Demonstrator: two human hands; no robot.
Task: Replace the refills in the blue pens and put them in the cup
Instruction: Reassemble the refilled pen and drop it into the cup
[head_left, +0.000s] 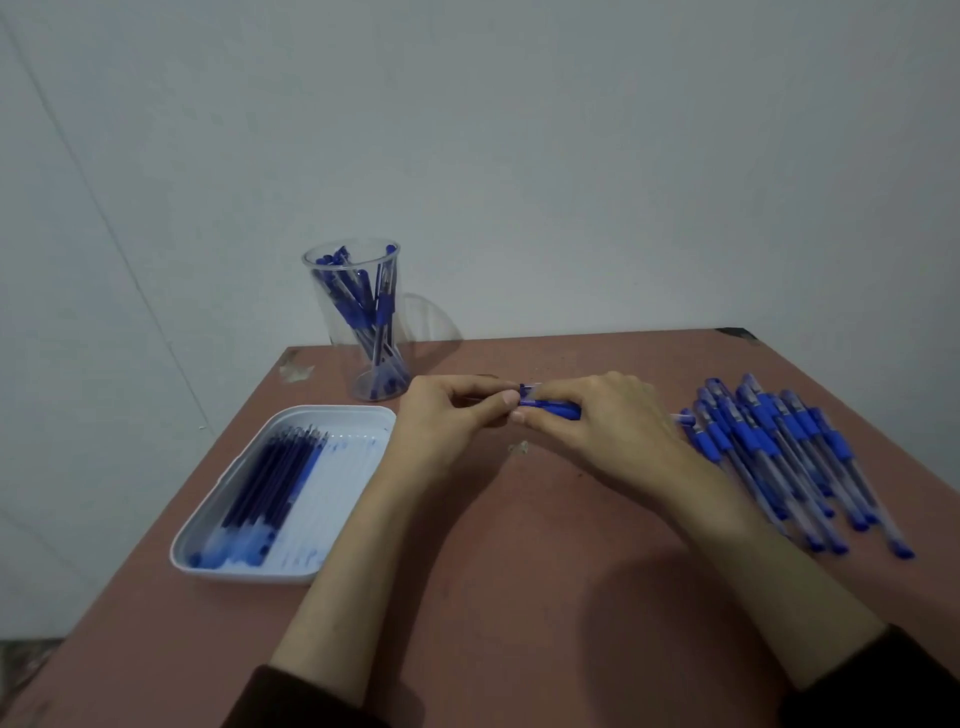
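A blue pen is held crosswise between the two hands, just above the table. The right hand grips its barrel, fingers curled over the blue grip section. The left hand pinches the pen's left end between thumb and fingertips; whether that is the tip piece or the refill is too blurred to tell. Beyond the left hand stands the clear cup, with more pens standing in it. On the outer side of the left forearm sits a white tray holding dark refills. Just right of the right wrist lies a pile of pens.
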